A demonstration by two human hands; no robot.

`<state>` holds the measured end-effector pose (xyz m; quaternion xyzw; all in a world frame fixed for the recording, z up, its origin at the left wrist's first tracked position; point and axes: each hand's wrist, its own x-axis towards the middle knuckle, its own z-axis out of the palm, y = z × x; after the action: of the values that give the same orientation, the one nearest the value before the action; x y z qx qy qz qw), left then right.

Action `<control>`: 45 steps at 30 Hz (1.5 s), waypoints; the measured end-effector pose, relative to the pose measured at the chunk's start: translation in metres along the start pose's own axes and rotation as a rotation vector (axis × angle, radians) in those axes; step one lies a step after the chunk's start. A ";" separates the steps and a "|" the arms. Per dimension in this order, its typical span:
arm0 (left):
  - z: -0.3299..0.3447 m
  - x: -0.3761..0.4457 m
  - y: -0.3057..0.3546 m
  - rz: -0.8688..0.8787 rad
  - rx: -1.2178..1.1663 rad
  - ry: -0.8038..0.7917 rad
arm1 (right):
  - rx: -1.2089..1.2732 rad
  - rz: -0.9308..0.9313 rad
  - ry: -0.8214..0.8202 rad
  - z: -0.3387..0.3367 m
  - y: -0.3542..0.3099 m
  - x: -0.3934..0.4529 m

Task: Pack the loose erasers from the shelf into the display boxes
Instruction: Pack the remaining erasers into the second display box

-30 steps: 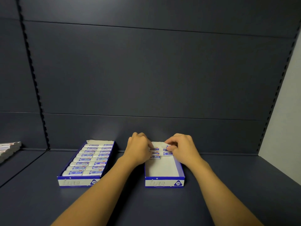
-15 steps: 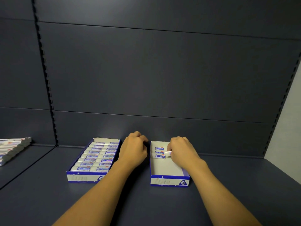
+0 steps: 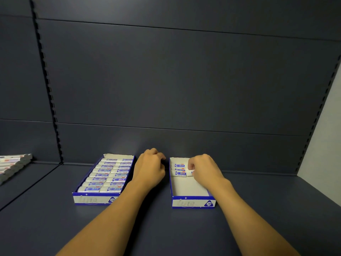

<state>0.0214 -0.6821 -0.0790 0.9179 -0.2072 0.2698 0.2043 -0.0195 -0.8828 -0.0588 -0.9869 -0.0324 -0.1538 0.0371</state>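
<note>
While the right hand pinches an eraser at the far end of the near-empty display box, the left hand rests curled between boxes, its grasp hidden; light, rubbery, sleeve-slick, it seems best nipped by its ends.

A shop: dark metal shelving with slotted uprights, and display boxes of erasers.

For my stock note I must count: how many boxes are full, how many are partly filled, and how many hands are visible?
Full box: 1
Partly filled box: 1
Hands: 2, the left hand and the right hand, which pinches an eraser
Total: 4
</note>
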 end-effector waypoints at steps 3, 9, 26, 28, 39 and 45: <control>0.001 -0.001 0.000 0.002 0.011 0.002 | 0.012 0.027 0.000 0.001 0.001 0.002; 0.004 -0.001 -0.001 0.002 0.016 -0.008 | 0.004 0.083 -0.051 0.004 0.003 0.009; 0.002 -0.003 0.007 0.058 0.106 -0.058 | -0.039 -0.022 -0.134 -0.012 -0.001 0.009; -0.004 -0.002 0.009 0.075 0.138 -0.062 | -0.001 -0.049 -0.179 -0.019 0.004 0.006; -0.086 -0.018 -0.013 -0.106 0.324 -0.168 | 0.166 -0.082 -0.092 -0.061 -0.011 0.005; -0.134 -0.054 -0.041 -0.286 0.385 -0.174 | 0.157 -0.199 -0.095 -0.065 -0.057 0.003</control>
<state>-0.0548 -0.5683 -0.0178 0.9796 -0.0370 0.1926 0.0432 -0.0406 -0.8313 0.0072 -0.9790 -0.1439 -0.1069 0.0973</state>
